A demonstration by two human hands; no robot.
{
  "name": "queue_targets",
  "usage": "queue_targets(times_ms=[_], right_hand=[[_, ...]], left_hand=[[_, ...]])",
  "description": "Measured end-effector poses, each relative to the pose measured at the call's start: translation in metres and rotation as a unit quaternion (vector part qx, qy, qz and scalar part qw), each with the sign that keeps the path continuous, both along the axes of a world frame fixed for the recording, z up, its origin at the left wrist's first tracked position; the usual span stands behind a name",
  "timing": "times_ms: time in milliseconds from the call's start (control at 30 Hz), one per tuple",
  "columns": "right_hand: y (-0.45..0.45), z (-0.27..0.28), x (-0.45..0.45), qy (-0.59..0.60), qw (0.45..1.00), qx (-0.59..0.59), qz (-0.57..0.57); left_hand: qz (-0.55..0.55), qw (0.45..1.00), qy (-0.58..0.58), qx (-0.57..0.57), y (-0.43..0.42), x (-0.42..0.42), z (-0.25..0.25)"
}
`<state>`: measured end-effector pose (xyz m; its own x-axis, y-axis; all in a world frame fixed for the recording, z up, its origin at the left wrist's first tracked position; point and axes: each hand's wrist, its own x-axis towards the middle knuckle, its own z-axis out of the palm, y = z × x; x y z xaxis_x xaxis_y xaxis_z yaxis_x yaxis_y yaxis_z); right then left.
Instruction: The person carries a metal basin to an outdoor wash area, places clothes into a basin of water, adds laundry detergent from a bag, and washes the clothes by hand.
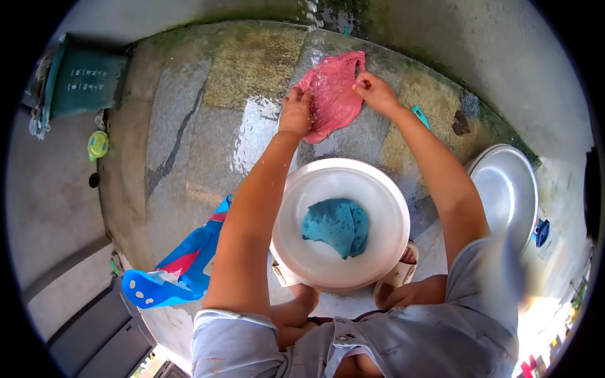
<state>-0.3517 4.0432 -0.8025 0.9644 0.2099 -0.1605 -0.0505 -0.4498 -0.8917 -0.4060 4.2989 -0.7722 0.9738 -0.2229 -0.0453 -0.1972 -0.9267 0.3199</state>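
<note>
A wet pink cloth point(333, 94), perhaps a garment, is spread over the soaked stone floor beyond the basin, with water splashing on it. My left hand point(296, 114) grips its left edge, the fingers curled onto the fabric. At its upper right edge, my right hand point(376, 93) pinches the cloth between thumb and fingers. Between my feet and the cloth stands a pale pink-white basin point(287, 252). Inside it lies a crumpled teal cloth point(337, 227) with darker wet patches.
A blue and red detergent bag point(179, 261) lies to the left. At the right stands a metal basin point(507, 189), with a turquoise brush-like item point(421, 117) farther off. A green bin point(88, 79) and a yellow-green container point(98, 145) are at far left. A wall point(491, 57) borders the wet floor.
</note>
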Motion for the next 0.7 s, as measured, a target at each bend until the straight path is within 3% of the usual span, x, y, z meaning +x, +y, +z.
queue_targets(times_ms=[100,133,200,267,333,367,400,467,533,600,633,700], right_hand=[[0.007,0.013,0.016,0.039,0.979,0.183,-0.075],[0.007,0.019,0.022,-0.05,0.992,0.054,-0.105],[0.005,0.036,0.029,-0.057,0.992,0.041,-0.108],[0.009,0.041,0.035,-0.025,0.992,-0.023,-0.12],[0.034,0.015,0.03,-0.133,0.962,-0.173,-0.166],[0.048,0.007,0.031,-0.187,0.932,-0.245,-0.188],[0.058,0.014,0.019,-0.12,0.943,-0.289,-0.111],[0.086,0.003,0.006,-0.12,0.946,-0.294,-0.07],[0.115,0.025,-0.011,-0.062,0.987,-0.142,-0.038],[0.141,0.06,-0.046,-0.109,0.991,-0.064,0.044],[0.152,0.081,-0.067,-0.132,0.987,-0.024,0.085],[0.16,0.123,-0.097,-0.172,0.969,0.058,0.169]], left_hand=[[0.055,0.989,0.115,-0.08,0.001,0.009,-0.004],[0.128,0.965,0.142,-0.18,0.002,0.005,-0.005],[0.265,0.872,0.187,-0.367,0.009,-0.002,-0.013],[0.283,0.883,0.162,-0.337,0.024,-0.005,-0.059],[0.32,0.87,0.166,-0.335,0.028,-0.015,-0.065],[0.381,0.838,0.17,-0.352,0.015,-0.02,-0.041],[0.439,0.801,0.173,-0.368,-0.003,-0.026,-0.006],[0.517,0.694,0.238,-0.44,-0.021,-0.031,0.033],[0.489,0.581,0.281,-0.587,-0.027,-0.033,0.039],[0.411,0.457,0.287,-0.734,-0.017,-0.028,0.025],[0.019,0.392,0.291,-0.873,0.023,-0.025,-0.051],[0.282,0.438,0.149,-0.841,0.022,-0.054,-0.021]])
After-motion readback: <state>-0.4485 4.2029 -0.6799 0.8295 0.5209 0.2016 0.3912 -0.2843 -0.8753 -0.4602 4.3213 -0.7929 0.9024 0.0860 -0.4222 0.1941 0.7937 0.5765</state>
